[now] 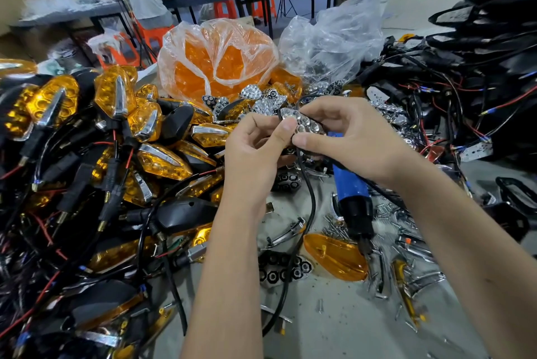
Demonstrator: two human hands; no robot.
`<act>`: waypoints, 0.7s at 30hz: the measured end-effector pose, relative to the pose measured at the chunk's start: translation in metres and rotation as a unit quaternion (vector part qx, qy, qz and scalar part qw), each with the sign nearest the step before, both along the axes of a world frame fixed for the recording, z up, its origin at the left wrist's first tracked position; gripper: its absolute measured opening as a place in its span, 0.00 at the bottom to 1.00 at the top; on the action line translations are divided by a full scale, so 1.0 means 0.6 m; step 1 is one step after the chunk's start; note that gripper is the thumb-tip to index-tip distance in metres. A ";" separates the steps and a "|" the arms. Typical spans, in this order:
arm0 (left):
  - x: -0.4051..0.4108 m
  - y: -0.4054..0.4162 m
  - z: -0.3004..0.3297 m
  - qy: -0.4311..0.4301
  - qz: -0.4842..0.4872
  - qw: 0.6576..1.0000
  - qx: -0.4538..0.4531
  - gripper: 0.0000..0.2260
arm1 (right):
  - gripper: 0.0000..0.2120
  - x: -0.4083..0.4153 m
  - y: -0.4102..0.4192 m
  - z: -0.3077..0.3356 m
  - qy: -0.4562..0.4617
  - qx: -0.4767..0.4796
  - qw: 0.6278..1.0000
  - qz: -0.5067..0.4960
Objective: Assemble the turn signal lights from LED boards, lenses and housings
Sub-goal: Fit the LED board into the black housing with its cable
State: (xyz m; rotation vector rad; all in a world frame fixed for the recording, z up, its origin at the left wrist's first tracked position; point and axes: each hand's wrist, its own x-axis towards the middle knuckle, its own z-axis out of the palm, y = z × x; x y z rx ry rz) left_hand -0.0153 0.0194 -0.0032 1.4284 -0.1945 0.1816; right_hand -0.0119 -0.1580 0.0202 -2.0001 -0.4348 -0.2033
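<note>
A chrome reflector [303, 123] with honeycomb cups, long axis running from far left to near right, sits mid-scene above the desk [343, 326]. The left hand [255, 143] and right hand [345, 138] both pinch it, a black wire [311, 201] hanging below.

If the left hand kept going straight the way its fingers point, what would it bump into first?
Probably the right hand. The left hand points rightward at it, both pinching the same chrome reflector, so there is hardly any gap, though depth is hard to judge.
</note>
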 end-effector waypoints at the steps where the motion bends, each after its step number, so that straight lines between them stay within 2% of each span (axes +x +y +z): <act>1: 0.000 0.000 0.000 0.002 -0.004 1.000 0.003 0.07 | 0.18 -0.001 0.000 0.001 -0.011 0.003 1.000 -0.002; 6: 0.000 0.003 0.001 -0.011 0.000 1.000 0.023 0.09 | 0.17 -0.001 -0.010 0.004 -0.036 -0.010 0.999 -0.008; 10: 0.001 0.003 -0.001 -0.029 -0.018 0.999 0.017 0.10 | 0.10 -0.005 -0.007 0.013 -0.048 -0.004 0.999 -0.001; 16: -0.001 0.003 0.003 -0.048 -0.044 0.998 0.013 0.08 | 0.15 -0.008 -0.010 0.023 -0.027 -0.012 1.000 -0.002; 21: -0.002 0.001 0.000 -0.030 -0.057 0.998 -0.001 0.13 | 0.15 -0.012 -0.013 0.029 -0.024 -0.012 0.999 0.025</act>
